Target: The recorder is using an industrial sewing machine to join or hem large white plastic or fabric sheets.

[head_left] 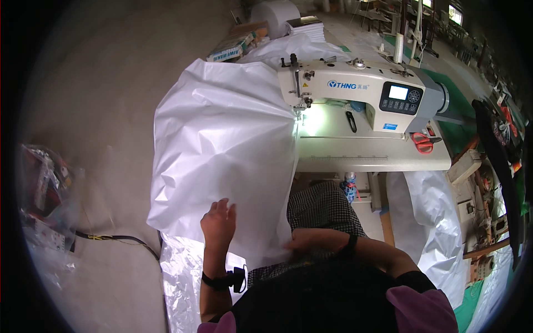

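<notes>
A large shiny white plastic sheet (222, 139) spreads from the sewing machine (355, 86) down to my lap. Its right edge runs up to the lit needle area, under the presser foot (300, 111). My left hand (218, 223) is over the lower part of the sheet, fingers stretched upward and apart, with nothing held in it. Close to the sheet's lower right edge is my right hand (304, 240), above my checked garment (325, 208). Motion smears its fingers, so I cannot tell whether they pinch the sheet.
Red-handled scissors (423, 143) and a black thread snipper (351, 121) lie on the machine table (361, 158). More white sheeting (436, 222) hangs at the right. A clear bag of items (47, 183) and a black cable (119, 238) are on the floor at left.
</notes>
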Demonstrator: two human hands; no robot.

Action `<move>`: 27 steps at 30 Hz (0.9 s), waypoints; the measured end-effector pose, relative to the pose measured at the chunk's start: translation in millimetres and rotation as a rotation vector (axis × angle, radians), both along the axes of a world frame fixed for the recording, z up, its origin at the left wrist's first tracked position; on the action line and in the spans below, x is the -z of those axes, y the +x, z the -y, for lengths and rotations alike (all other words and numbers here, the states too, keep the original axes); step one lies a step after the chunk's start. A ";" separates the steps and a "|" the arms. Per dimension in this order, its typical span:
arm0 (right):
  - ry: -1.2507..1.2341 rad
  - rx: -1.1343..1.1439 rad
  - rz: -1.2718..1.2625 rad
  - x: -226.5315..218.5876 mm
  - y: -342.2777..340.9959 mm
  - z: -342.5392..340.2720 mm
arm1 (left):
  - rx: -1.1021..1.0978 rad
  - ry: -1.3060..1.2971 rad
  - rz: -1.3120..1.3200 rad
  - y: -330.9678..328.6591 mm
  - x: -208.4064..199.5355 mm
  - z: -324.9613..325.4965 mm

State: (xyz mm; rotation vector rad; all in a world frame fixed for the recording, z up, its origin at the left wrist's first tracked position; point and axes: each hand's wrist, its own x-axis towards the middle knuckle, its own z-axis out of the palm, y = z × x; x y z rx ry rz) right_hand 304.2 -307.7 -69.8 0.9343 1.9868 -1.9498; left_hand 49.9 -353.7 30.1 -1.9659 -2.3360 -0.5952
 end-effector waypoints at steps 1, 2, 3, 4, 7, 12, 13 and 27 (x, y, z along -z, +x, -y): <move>0.045 -0.042 0.057 -3.7 0.8 -1.9 | 0.075 0.093 0.005 8.9 -1.1 3.9; 0.134 -0.099 0.117 -6.7 1.5 -2.4 | 0.111 -0.015 -0.018 23.8 4.6 8.7; 0.180 -0.122 0.134 -9.4 1.9 -2.6 | 0.164 -0.043 -0.075 43.5 15.6 13.7; 0.263 -0.161 0.151 -11.4 1.9 -1.0 | 0.223 0.001 -0.142 59.4 28.5 20.3; 0.299 -0.179 0.224 -17.4 3.3 5.1 | 0.138 -0.248 -0.204 79.7 68.3 23.8; 0.475 -0.298 0.286 -42.2 2.8 6.0 | -0.035 -0.156 -0.183 18.3 57.1 23.6; 0.455 -0.334 0.235 -51.2 1.6 1.5 | -0.073 -0.079 -0.203 5.3 41.4 24.1; -0.571 0.916 -0.553 -55.9 -79.6 -89.1 | 0.041 0.650 -0.327 -0.2 -119.5 15.4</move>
